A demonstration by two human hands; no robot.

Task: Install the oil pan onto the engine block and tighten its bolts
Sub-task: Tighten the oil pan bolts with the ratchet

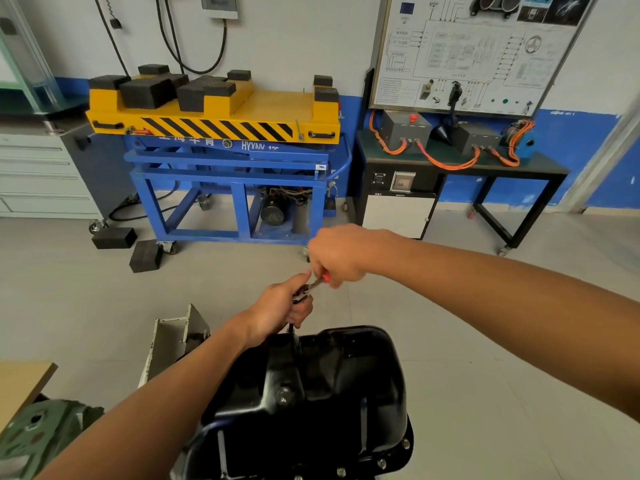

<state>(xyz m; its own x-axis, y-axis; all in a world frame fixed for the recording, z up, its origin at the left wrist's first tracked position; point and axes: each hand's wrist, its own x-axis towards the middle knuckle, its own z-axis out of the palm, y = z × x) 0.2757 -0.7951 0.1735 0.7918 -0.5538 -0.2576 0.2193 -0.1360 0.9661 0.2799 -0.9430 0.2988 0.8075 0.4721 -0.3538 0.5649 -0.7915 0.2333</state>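
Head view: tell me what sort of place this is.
Probably an automotive training workshop: a black oil pan sits in front, a blue lift cart with a yellow top stands by the wall, and a wiring-diagram display board tops a bench with orange cables.

Our left forearm [166, 393] and right forearm [485, 282] are bare along all we see; our left hand [277, 310] and right hand [337, 254] are bare too.

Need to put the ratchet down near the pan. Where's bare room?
Bare floor right of the oil pan, running up to the black bench. Another bare patch between the rubber blocks and the white bracket. Crowded: the pan's far end, where left hand and right hand grip the ratchet; the green part hems its left.
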